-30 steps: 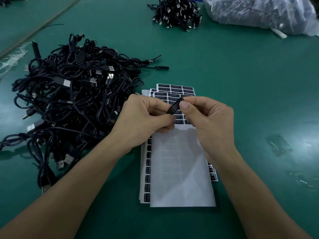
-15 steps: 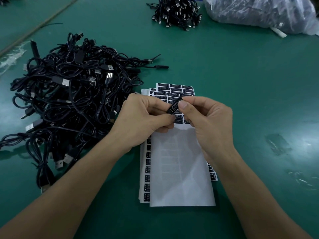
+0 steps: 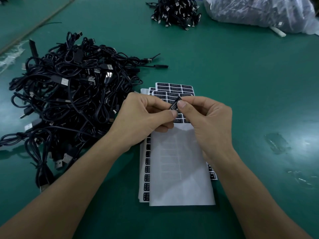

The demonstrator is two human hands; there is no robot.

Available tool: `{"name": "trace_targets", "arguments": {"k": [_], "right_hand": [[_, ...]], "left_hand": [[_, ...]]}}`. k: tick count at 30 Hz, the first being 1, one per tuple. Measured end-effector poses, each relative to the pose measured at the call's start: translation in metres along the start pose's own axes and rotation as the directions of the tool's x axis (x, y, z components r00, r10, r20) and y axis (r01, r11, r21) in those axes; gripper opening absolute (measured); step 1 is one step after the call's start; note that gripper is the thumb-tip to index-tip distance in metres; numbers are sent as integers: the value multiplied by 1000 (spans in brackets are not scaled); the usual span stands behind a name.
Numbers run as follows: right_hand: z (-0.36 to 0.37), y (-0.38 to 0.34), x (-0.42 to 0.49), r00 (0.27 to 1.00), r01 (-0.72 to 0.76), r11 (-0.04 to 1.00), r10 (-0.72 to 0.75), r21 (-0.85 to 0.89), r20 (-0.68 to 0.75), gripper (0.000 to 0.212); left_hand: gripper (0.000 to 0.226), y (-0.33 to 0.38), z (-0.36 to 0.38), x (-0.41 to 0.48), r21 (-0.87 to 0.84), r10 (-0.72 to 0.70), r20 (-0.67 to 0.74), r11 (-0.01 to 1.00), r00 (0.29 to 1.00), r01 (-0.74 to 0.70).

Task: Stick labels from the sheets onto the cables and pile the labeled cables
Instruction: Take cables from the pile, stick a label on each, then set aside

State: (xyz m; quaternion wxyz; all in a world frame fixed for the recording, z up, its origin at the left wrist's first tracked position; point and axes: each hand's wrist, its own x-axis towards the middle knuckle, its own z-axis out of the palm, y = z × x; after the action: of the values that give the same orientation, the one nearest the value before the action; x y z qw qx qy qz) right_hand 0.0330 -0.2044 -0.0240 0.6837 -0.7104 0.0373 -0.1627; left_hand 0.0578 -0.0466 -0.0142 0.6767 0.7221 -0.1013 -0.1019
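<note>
Left hand and right hand both pinch one black label; fingers hide whatever's behind it. Sheets partly covered by the hands, on a green table.

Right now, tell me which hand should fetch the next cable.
Left, probably. The left hand sits beside the big cable pile; the right hand, also pinching the label, would have to cross the label sheets.

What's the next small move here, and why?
Probably: keep the label pinched in the right hand, free the left hand and reach into the tangled cable pile beside it for one cable. Both hands pinch the peeled label above the label sheets, and no cable shows in either hand, so there is nothing to stick it on yet.
</note>
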Motion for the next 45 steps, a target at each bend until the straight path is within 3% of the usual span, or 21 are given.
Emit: {"name": "trace_targets", "arguments": {"k": [19,24,28,32,38,41,45], "right_hand": [[3,-2,-5,996,81,994,-84,-80,-39,18],[-1,-2,-5,998,44,995,-48,-95,-36,44],[-1,0,-1,1000,-9,999,9,-54,1,21],[1,2,-2,999,10,1000,-10,-9,48,5],[2,-2,-4,991,119,989,-112,-85,80,16],[3,-2,-5,994,99,991,-95,-95,45,23],[7,-6,-7,996,47,991,-37,-129,75,26]], "left_hand": [[8,-3,1,2,-9,-6,-21,1000,1000,6],[6,-4,0,3,-18,-4,-9,1000,1000,4],[7,-4,-1,3,-16,14,15,1000,1000,-13],[11,-4,-1,3,3,48,23,999,999,-49],[10,-4,-1,2,147,157,-6,977,988,-155],[10,-3,-2,3,273,239,-14,935,971,-226],[11,4,-7,5,225,343,-89,921,935,-317]]}}
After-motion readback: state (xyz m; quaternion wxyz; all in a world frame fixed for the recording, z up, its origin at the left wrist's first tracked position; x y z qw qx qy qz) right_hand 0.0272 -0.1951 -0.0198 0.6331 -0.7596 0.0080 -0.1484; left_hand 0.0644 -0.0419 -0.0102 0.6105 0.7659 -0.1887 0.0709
